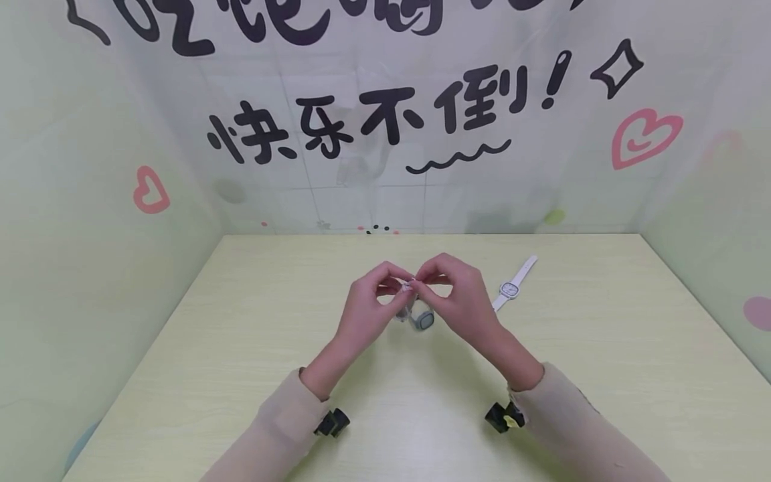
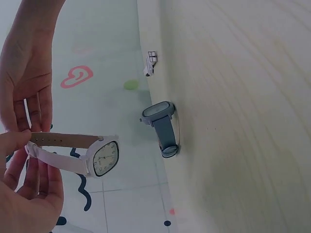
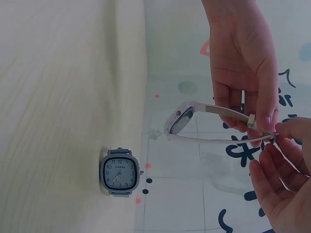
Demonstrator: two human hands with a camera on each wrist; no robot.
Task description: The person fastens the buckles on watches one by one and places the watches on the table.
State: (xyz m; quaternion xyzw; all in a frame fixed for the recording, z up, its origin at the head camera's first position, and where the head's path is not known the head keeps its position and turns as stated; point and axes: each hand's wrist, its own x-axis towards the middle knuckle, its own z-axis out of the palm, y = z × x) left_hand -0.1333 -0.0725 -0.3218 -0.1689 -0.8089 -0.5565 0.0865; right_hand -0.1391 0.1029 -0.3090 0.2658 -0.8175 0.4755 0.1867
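Both hands pinch the strap ends of a white watch (image 2: 105, 158), which hangs in the air with its strap bent into a loop. In the head view my left hand (image 1: 370, 301) and right hand (image 1: 460, 294) meet fingertip to fingertip at the strap's buckle end. The left wrist view shows the white square dial side-on below the fingers. A grey-blue watch (image 3: 119, 172) with a square face stands on the table beneath, its strap closed in a loop (image 2: 166, 133). The fingertips partly hide the buckle.
Another white watch (image 1: 509, 290) lies stretched out on the pale wooden table (image 1: 241, 335), to the right of the hands. Behind the table hangs a printed cloth (image 1: 361, 201) with dark lettering. Cloth walls stand at both sides.
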